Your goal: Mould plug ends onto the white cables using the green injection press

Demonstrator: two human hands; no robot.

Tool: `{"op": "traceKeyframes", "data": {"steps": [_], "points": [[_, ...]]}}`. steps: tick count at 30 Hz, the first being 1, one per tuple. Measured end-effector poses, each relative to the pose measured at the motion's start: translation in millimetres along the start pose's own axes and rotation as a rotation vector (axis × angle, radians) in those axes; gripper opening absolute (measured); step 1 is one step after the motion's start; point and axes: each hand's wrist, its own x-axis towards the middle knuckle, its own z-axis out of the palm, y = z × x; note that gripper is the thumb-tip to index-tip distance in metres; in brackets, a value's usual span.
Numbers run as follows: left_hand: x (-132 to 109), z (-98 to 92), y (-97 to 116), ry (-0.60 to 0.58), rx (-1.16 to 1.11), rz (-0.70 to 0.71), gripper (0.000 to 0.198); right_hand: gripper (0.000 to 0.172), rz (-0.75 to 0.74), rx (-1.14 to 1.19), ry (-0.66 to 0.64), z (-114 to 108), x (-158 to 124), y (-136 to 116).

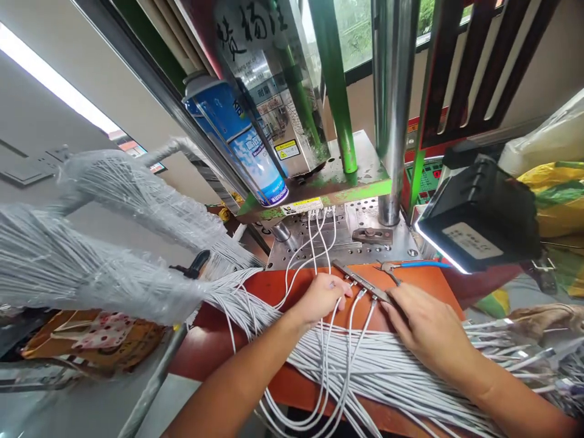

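A narrow metal bar (360, 280) lies slantwise above the orange-brown work surface, with several white cables plugged along its near edge. My right hand (429, 331) grips the bar's right end between thumb and fingers. At its left part, my left hand (323, 297) is closed, fingertips pinching at a cable end beside the bar; the connector there is partly hidden. White cables (351, 322) loop down from the bar toward me. Just beyond my right hand rest pliers with a blue handle (422, 264). A thick bundle of white cables (365, 359) runs beneath both wrists.
Ahead stands a press with a perforated metal bed (301, 243); several cables enter under its upper plate. A blue spray can (241, 146) leans at its left, a lit black lamp (479, 213) sits right. Plastic-wrapped cable bundles (114, 255) hang left. A metal block (371, 235) lies on the bed.
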Motion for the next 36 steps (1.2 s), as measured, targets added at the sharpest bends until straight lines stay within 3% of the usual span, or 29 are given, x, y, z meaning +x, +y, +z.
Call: {"op": "traceKeyframes", "data": {"steps": [8, 14, 19, 22, 27, 36], "points": [[0.4, -0.1, 9.6, -0.059, 0.029, -0.041, 0.019, 0.027, -0.108, 0.065, -0.04, -5.6, 2.9, -2.4], [6.2, 4.2, 2.5, -0.03, -0.001, -0.034, 0.023, 0.029, -0.077, 0.089, -0.008, -3.1, 2.5, 2.2], [4.3, 7.4, 3.0, -0.007, -0.015, -0.01, 0.024, 0.026, -0.064, 0.23, -0.066, -3.1, 3.2, 8.5], [1.2, 7.8, 6.3, 0.007, -0.007, 0.003, 0.024, 0.026, -0.099, 0.182, -0.045, -1.2, 2.6, 9.3], [0.7, 7.4, 7.5, -0.01, 0.013, 0.015, 0.023, 0.028, -0.017, 0.052, 0.086, 0.6, 3.4, 9.0], [2.4, 8.5, 2.9, 0.024, 0.019, 0.026, 0.025, 0.028, -0.014, 0.089, 0.059, 0.1, 4.4, 10.4]]}}
